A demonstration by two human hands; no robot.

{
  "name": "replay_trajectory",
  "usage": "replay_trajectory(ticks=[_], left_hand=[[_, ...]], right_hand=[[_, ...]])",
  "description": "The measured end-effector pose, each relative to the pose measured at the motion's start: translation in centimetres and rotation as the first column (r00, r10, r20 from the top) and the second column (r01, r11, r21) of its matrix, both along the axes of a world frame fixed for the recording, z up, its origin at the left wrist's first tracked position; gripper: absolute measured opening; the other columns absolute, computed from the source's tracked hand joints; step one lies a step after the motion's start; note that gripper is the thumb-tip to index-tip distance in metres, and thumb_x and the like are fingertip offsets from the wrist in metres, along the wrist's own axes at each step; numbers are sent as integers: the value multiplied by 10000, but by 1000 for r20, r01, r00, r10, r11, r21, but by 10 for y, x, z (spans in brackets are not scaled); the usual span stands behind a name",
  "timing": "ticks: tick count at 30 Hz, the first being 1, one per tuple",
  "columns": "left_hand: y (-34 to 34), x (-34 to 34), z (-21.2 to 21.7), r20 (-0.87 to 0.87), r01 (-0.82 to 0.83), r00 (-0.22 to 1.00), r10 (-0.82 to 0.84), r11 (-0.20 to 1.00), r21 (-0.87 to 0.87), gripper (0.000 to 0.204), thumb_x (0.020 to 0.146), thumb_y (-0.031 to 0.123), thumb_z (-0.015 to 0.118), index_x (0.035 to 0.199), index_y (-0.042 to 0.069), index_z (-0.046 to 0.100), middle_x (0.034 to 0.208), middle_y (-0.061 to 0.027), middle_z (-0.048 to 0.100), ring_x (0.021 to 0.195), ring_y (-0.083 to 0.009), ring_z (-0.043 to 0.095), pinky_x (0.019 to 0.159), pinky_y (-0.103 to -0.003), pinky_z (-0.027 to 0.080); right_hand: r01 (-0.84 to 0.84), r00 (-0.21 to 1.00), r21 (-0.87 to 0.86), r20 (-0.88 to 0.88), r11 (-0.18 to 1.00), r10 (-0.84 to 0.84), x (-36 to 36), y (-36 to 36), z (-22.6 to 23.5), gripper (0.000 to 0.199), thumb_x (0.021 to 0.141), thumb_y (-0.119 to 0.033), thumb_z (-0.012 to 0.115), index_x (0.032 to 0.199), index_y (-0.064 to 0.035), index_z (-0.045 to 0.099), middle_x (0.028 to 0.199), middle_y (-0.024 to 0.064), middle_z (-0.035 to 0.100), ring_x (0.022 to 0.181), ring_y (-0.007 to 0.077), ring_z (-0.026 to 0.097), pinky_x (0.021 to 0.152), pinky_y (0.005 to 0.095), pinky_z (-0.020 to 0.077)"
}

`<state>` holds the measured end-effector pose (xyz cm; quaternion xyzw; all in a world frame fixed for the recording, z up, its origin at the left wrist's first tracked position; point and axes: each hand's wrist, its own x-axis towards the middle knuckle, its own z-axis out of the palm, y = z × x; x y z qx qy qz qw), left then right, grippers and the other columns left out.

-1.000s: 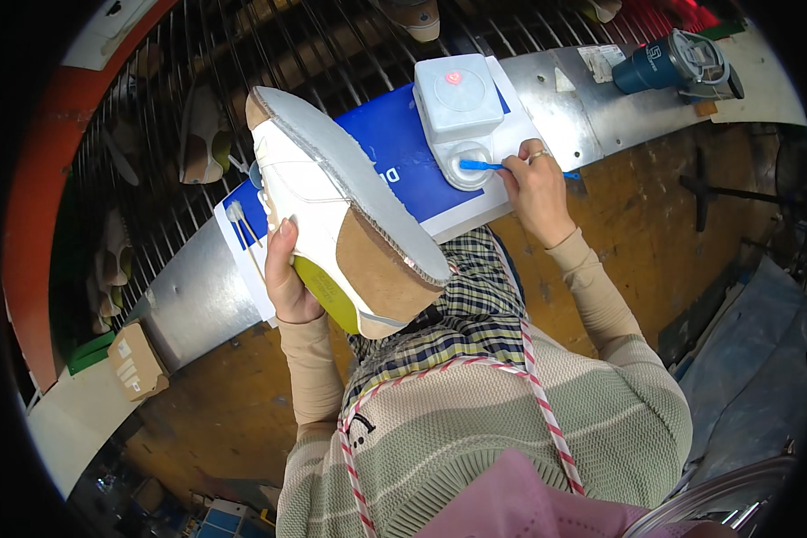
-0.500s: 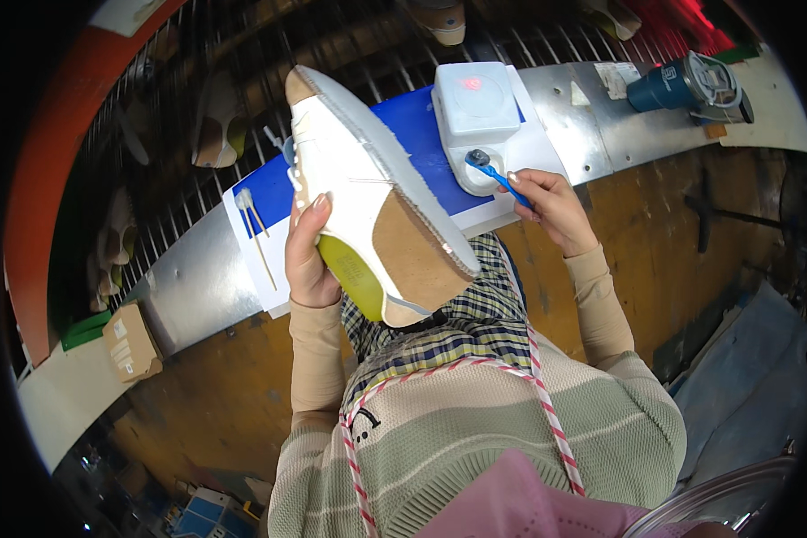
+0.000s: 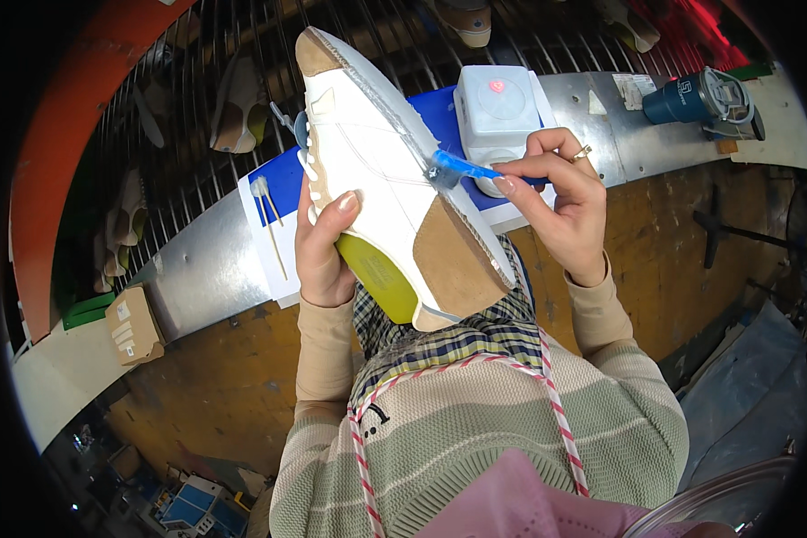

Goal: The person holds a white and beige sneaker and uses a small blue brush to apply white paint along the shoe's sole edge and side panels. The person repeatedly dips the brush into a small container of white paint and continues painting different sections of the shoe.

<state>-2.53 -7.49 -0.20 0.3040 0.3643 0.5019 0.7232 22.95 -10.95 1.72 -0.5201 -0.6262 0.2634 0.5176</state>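
My left hand grips a white and tan shoe upper with a yellow-green last inside it. The shoe lies on its side, its toe pointing up and away, its grey bottom edge facing right. Between the fingers of my right hand is a blue-handled brush, whose bristles touch the shoe's side near the bottom edge, ahead of the tan heel patch. Behind the brush stands a pale dispenser bottle with a small cup at its front, partly hidden by my right hand.
On the blue and white sheet lie several cotton-tipped sticks. A dark teal tumbler stands on the metal bench edge at the right, and a small cardboard box at the left. Beyond are metal rollers with other shoes.
My right hand has brought the brush from the dispenser's cup leftward onto the shoe's edge. The shoe has shifted slightly up and right in view.
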Motion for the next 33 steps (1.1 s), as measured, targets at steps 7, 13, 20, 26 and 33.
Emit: replay_trajectory(ticks=[7,13,20,26,33], left_hand=[[-10,-4,8,35,-6,999,8,998,-67,784,846,108,656,1520,-5,271,1336,-208,558,1172,-269,624,984,-362,528],[-13,-3,11,-21,18,1000,-19,1000,-20,657,916,194,571,1474,-40,315,1303,-215,586,1146,-290,643,993,-389,528],[-8,-2,14,28,-5,1000,5,1000,-19,801,822,133,654,1517,-9,280,1331,-221,560,1166,-283,630,980,-371,536],[-6,-6,14,-2,-4,1000,3,996,-89,795,823,143,645,1514,-6,282,1331,-225,556,1179,-295,623,1006,-380,523],[-2,-2,9,101,-57,993,65,995,-80,706,888,142,616,1500,-6,298,1336,-203,561,1189,-288,618,997,-378,529]], right_hand=[[68,984,222,147,973,-103,-7,19,4,200,755,-55,822,941,-16,760,927,62,516,719,118,531,637,242,434],[89,958,315,234,945,-168,-7,27,9,241,742,-4,816,975,13,758,914,48,504,775,116,523,668,241,440],[-114,977,213,199,970,71,16,23,17,193,735,-55,826,912,-12,763,853,39,475,671,106,462,563,237,374],[-206,973,115,129,972,191,25,14,23,166,739,-62,826,883,-9,763,845,36,487,702,109,488,578,225,395],[-163,986,-196,-77,967,151,31,-17,35,152,724,-41,800,860,10,756,870,42,521,851,146,492,723,275,391]])
